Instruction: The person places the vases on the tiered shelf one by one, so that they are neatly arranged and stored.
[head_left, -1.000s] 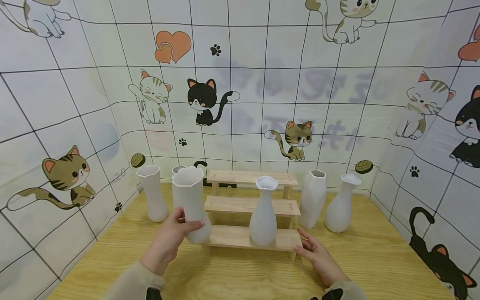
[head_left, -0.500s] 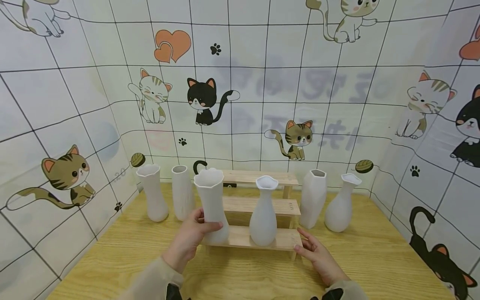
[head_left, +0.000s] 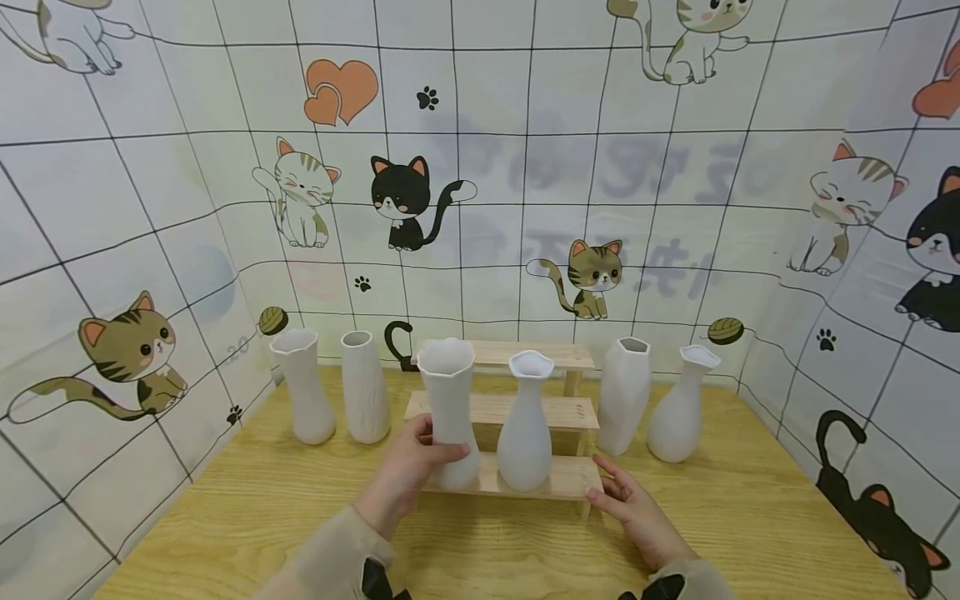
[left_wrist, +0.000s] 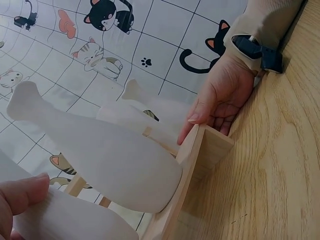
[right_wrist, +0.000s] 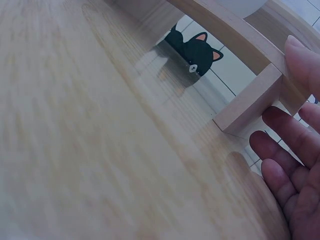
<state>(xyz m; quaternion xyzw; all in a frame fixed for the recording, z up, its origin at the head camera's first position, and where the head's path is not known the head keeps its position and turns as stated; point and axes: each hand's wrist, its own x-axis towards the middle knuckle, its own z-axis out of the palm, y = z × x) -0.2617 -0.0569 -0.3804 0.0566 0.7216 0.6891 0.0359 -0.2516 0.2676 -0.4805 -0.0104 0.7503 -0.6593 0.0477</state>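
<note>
Left hand: my left hand (head_left: 408, 475) grips the lower body of a white scalloped-rim vase (head_left: 448, 400), fingers and thumb curled round it.
Held vase: I see it upright with its base at the left end of the lowest step of the wooden step shelf (head_left: 525, 408); whether it rests fully on the step I cannot tell.
Neighbour on the shelf: a white bottle vase (head_left: 525, 425) stands on the same lowest step, just beside the held vase on its right. In the left wrist view it fills the middle of the frame (left_wrist: 100, 150).
Right hand: my right hand (head_left: 633, 508) lies relaxed on the wooden table (head_left: 750, 517), fingers straight, fingertips touching the shelf's right front corner, holding nothing. The right wrist view shows the fingers (right_wrist: 285, 145) against the shelf leg (right_wrist: 250, 107).
Left of the shelf: I see two more white vases, a wavy-rim vase (head_left: 302, 385) and a cylinder vase (head_left: 363, 387), standing near each other.
Right of the shelf: an angular vase (head_left: 625, 393) and a flared-neck vase (head_left: 681, 417) stand side by side.
Surround: cat-patterned tile walls (head_left: 150, 208) enclose the table.
</note>
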